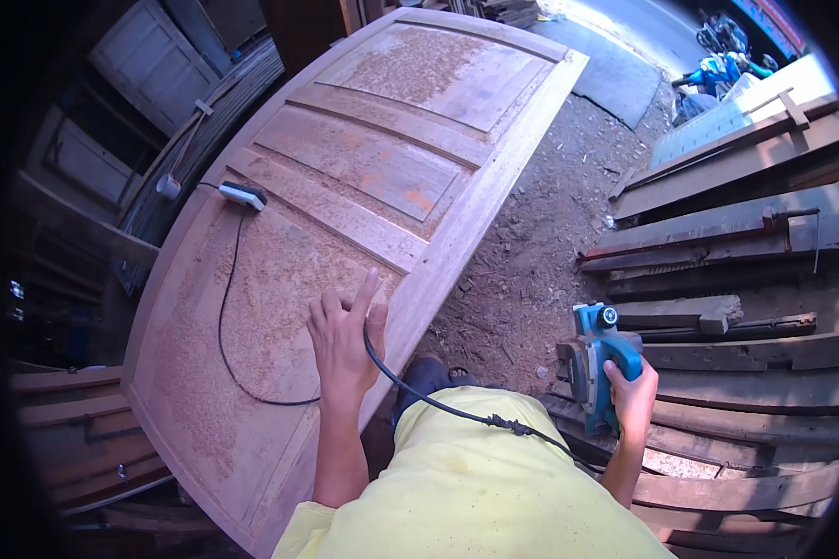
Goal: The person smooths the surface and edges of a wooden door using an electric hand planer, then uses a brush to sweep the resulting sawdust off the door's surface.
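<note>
My right hand (632,396) is wrapped around the handle of a blue electric planer (598,368), held up at my right side over stacked boards. My left hand (345,340) is over the near part of a large wooden panel door (457,228), its index finger stretched out and the other fingers bent. A black power cord (419,393) runs through the crook of its thumb; the palm side is hidden. Past a knotted, taped lump, the cord crosses in front of my yellow shirt toward my right arm. Wood shavings (298,252) cover much of the door.
A white extension socket (242,195) lies on the door's left side. Stacked timber (746,382) fills the right. Debris-strewn ground (522,252) lies between it and the door. More doors (154,65) lean at the far left; motorbikes (718,70) stand at the far right.
</note>
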Available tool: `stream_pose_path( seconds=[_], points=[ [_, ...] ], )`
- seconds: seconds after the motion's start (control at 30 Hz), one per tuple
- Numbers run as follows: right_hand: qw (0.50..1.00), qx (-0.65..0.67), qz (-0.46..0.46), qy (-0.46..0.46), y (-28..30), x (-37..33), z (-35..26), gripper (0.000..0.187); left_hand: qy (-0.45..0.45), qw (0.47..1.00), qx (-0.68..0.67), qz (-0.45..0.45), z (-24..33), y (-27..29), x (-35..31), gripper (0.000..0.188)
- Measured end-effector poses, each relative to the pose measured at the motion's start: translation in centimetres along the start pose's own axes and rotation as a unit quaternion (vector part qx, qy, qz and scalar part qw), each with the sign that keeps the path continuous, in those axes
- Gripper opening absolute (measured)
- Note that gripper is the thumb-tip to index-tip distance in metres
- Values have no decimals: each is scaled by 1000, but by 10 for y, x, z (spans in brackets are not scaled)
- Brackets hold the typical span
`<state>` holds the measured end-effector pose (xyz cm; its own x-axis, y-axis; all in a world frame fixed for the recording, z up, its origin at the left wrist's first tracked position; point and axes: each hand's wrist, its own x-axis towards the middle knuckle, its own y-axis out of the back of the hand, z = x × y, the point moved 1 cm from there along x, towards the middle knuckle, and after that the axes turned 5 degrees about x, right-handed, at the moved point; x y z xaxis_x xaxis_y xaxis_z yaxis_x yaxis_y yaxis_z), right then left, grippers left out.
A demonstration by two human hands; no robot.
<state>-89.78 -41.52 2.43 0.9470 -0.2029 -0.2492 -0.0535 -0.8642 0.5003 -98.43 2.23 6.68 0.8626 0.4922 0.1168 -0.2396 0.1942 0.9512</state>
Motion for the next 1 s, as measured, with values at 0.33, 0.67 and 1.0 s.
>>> stream_pose_path(
  seconds=[0.33, 0.67, 1.0],
  points=[
    [987, 99, 90, -86, 29, 22, 9, 12, -226, 974, 17, 13, 125, -238, 191, 74],
    [992, 56, 75, -87, -2, 189, -71, 15, -78, 996, 27, -13, 186, -326, 307, 91],
    [1000, -6, -1, 9, -33, 357, -166, 24, -81, 996, -11, -26, 179, -302, 311, 71]
  ],
)
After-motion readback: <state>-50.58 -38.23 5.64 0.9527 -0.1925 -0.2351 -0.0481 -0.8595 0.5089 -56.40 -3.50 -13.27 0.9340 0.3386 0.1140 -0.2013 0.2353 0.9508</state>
